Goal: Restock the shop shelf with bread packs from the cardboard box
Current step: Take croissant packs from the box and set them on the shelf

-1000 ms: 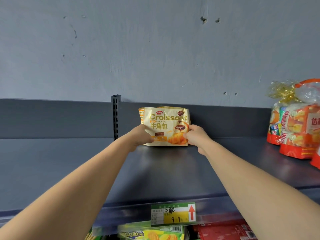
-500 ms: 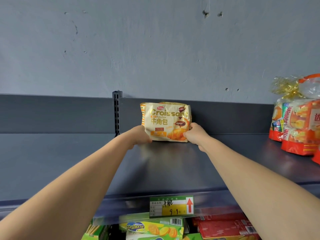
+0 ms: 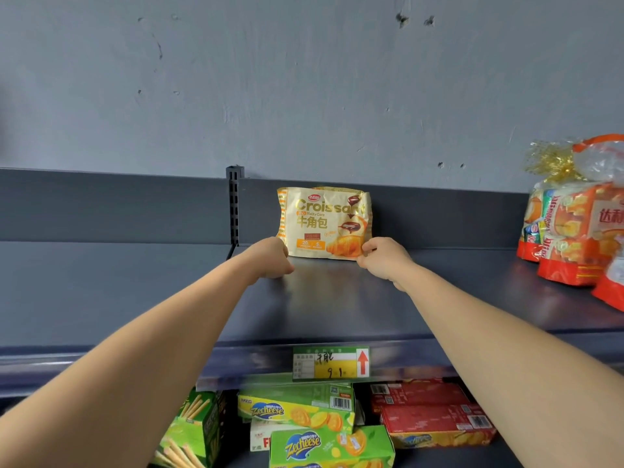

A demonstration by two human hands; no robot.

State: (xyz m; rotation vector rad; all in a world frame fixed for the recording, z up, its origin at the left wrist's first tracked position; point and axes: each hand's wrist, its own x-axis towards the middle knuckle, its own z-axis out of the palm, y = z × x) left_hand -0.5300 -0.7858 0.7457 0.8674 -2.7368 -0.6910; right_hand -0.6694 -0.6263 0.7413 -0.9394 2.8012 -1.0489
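Both of your hands are at the lower corners of the cream-yellow crinkled plastic croissant pack (image 3: 324,222), which stands upright at the back of the dark grey metal shelf (image 3: 324,309), its rear against or just short of the low back panel (image 3: 439,217); which of the two you cannot tell from here. Your left hand (image 3: 270,258) is curled loosely at the pack's lower left corner, touching it or just beside it. Your right hand (image 3: 383,256) pinches the lower right corner between thumb and fingertips.

To finish this placement well, keep the pack's bottom seam flat on the shelf and its printed face square to the front, then ease your grip off one corner at a time, so the light, air-filled bag does not tip forward. It looks soft; squeeze the corners only, not the middle.

Left of the pack the slotted upright post (image 3: 234,206) stands near, so further packs fit better in the bare run to its right. That run ends well to the right of the pack at the orange-and-red bagged bread loaves (image 3: 574,231). In front of the pack the shelf is open up to its front lip, where the green-and-yellow price tag (image 3: 331,363) hangs. Draw your arms straight back over that lip. No cardboard box is in view.
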